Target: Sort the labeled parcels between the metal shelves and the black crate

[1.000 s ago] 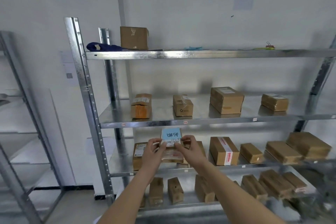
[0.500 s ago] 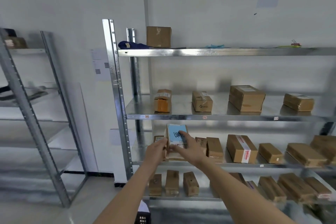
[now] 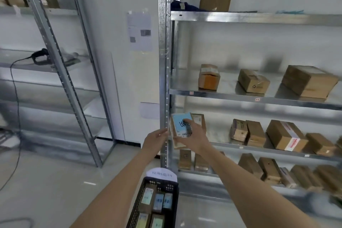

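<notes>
- White walls back two runs of metal shelves [image 3: 255, 96]; the nearer rack fills the view from 12 to 4 o'clock, and its third board down carries the parcel in play.
- At the left end of that board the blue-labelled parcel [image 3: 180, 126] stands tilted, its lower edge at the shelf lip, just beside the upright post [image 3: 163, 72].
- Fingers of the right hand [image 3: 192, 135] are curled over the parcel's face and near side, so it holds the box; the left hand [image 3: 156, 139] sits at its 9 o'clock with fingers straight and relaxed, tips by the post and the parcel's edge, gripping nothing that I can make out.
- Risk, as I judge it: one hand alone carries a leaning box, so it could slip out and drop, or catch its corner on the post as it comes off the board.
- Another brown parcel [image 3: 199, 122] stands touching it at 3 o'clock; a careless pull could drag or topple that one.
- Down at 6 o'clock the black crate [image 3: 167, 186] already holds labelled parcels in rows, with a white tag [image 3: 162, 174] at its far rim; a hasty drop could land on them or miss the narrow opening.
- Against the frame half a second back, the view has swung left and down, bringing the crate and the second rack into sight.
- Since then the left hand has come away from the box, and the right hand alone has it.
</notes>
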